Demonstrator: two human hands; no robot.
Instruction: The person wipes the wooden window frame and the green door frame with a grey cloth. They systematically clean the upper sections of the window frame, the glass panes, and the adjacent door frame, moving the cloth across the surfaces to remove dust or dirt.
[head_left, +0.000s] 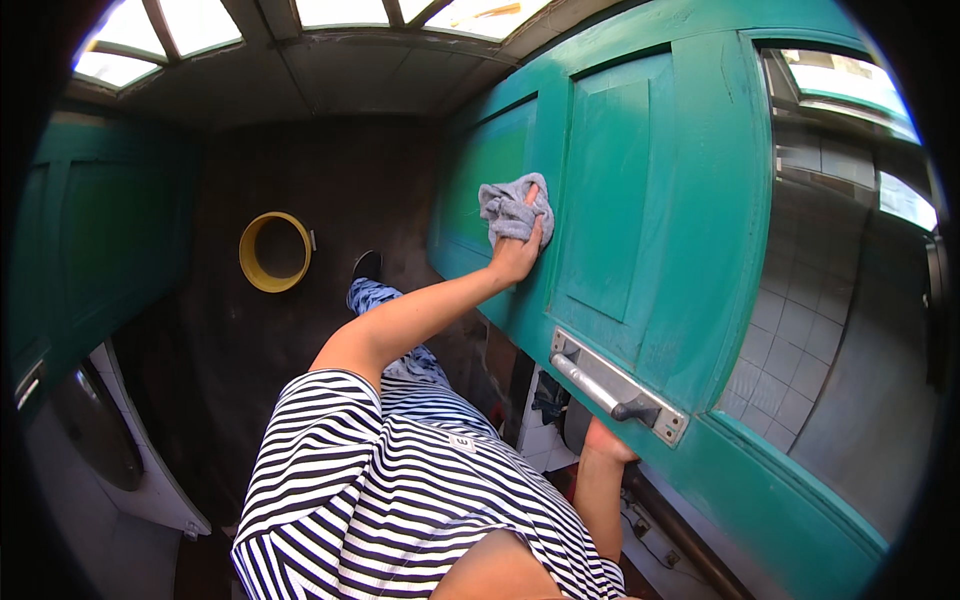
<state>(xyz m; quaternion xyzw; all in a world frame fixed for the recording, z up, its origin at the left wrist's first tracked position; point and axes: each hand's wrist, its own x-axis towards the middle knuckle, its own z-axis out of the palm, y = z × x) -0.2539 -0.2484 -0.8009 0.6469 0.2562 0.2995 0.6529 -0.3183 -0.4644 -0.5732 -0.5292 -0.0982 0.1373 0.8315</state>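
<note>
My left hand (523, 251) presses a crumpled grey cloth (516, 208) to the green panelled door (611, 187), near the lower panel and the rail beside it. One finger lies over the cloth's folds. A worn metal pull handle (596, 382) on a backing plate is fixed to the door. My right hand (609, 442) is at the door's edge beside that handle; its fingers are hidden behind the door, so its hold cannot be made out. The door's upper part has a glass pane (817, 300) with reflections in it.
A round yellow container (275, 252) is on the dark floor (300, 165), near my shoe (367, 266). Another green door (112, 225) with a metal handle is at the left. A dark pipe (690, 532) and cables run low at the right. Windows (487, 16) line the far side.
</note>
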